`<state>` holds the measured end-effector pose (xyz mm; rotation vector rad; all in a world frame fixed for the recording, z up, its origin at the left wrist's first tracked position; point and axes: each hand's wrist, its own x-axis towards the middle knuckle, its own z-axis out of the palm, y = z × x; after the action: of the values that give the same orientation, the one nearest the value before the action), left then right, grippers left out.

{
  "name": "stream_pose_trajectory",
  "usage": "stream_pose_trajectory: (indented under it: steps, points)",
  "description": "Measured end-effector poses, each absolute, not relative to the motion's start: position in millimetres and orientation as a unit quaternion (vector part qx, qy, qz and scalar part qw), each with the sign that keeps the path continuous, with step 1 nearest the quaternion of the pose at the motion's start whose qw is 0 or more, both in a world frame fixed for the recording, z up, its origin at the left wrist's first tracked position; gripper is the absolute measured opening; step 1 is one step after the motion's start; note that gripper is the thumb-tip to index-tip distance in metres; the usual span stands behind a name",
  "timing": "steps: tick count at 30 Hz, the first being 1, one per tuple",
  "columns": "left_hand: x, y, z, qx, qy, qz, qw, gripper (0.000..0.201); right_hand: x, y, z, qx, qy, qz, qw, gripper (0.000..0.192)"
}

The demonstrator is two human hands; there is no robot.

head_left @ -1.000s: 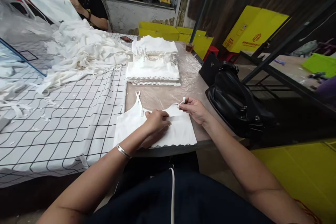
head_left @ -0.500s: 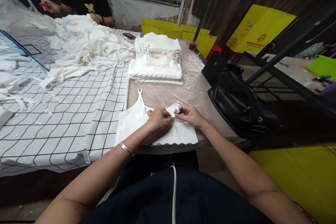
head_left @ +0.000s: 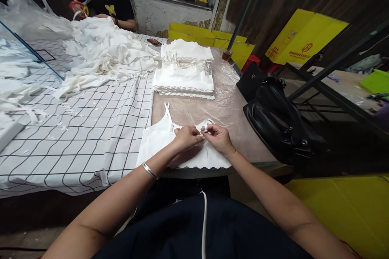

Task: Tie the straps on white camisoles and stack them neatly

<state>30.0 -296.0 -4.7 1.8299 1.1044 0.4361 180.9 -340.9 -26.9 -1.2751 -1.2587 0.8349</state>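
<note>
Lower centre of frame: white top (head_left: 158, 145) flat on table (head_left: 231, 109), scalloped hem at near edge. Left hand (head_left: 187, 137) presses neckline, fingertips pinched on strap (head_left: 206, 126); right hand (head_left: 219, 138) pinches same strap. Fabric likely light, limp, shifts easily; best gripped at strap or hem.

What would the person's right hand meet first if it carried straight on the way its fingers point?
Probably the left hand: the right hand points leftward, pinching the white top's strap, with the left fingers almost touching. Depth is unclear.
</note>
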Motion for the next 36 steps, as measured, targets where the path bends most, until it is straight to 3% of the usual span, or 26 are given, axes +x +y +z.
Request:
stream_pose_trajectory:
  steps: [5,8,12,17,22,26,28,30,32,36]
  points:
    - [29.5,-293.5,-3.1,0.772,0.446,0.130,0.434,0.016,174.0,-339.4,-20.4,-0.529,-0.425,0.467,0.567,0.019]
    - [23.3,-304.1,-9.2,0.831,0.445,0.140,0.302,0.018,180.8,-329.1,-9.2,-0.486,-0.337,0.585,0.554,0.017]
    - [6.4,-335.0,-27.8,0.892,0.390,0.201,0.106,0.068,198.3,-288.6,11.3,-0.486,-0.237,0.629,0.558,0.014]
    - [-3.3,-358.6,-42.0,0.934,0.328,0.119,0.071,0.063,206.6,-225.7,27.3,-0.579,-0.291,0.589,0.483,0.010]
    - [-33.3,-348.3,-21.7,0.867,0.460,0.167,0.090,0.056,219.3,-214.9,39.5,-0.618,-0.308,0.627,0.360,0.012]
    - [-87.5,-340.5,-6.9,0.751,0.642,0.138,0.078,0.047,250.5,-251.1,44.1,-0.730,-0.411,0.474,0.270,0.035]
    - [-105.2,-340.3,-5.7,0.718,0.683,0.108,0.080,0.043,259.4,-281.3,37.5,-0.768,-0.491,0.363,0.190,0.044]
    - [-110.3,-340.7,-7.5,0.714,0.686,0.103,0.098,0.035,257.8,-314.6,25.4,-0.765,-0.543,0.324,0.128,0.046]
    - [-106.5,-340.2,-10.2,0.717,0.674,0.123,0.128,0.027,248.2,-344.7,12.6,-0.753,-0.557,0.314,0.155,0.042]
    - [-98.4,-335.7,-9.5,0.646,0.654,0.272,0.283,0.026,228.9,-377.8,6.1,-0.703,-0.464,0.402,0.360,0.040]
